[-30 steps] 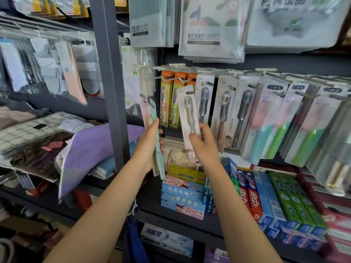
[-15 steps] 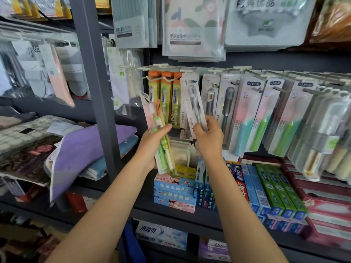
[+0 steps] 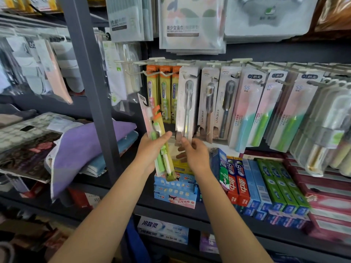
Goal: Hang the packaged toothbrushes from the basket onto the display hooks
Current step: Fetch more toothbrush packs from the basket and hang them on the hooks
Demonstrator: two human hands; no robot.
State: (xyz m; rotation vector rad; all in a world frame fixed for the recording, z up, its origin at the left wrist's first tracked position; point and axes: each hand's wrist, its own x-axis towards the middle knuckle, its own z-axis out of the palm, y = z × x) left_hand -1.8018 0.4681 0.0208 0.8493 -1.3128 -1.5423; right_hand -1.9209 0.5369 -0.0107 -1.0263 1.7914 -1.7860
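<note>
left hand (image 3: 152,149) grips spare packs (image 3: 159,141) low by shelf | right hand (image 3: 195,154) fingers loose under grey pack (image 3: 187,105) on hook (image 3: 187,63) | risk: nudge unhooks it; fanned spares slip

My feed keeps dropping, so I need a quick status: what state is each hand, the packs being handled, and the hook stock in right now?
Left hand: grips a bundle of toothbrush packs.
Toothbrush packs: held tilted, not hung.
Right hand: fingers relaxed just below the white toothbrush pack.
White toothbrush pack: hanging upright on its hook.
Orange-topped packs: hanging on hooks.
</note>
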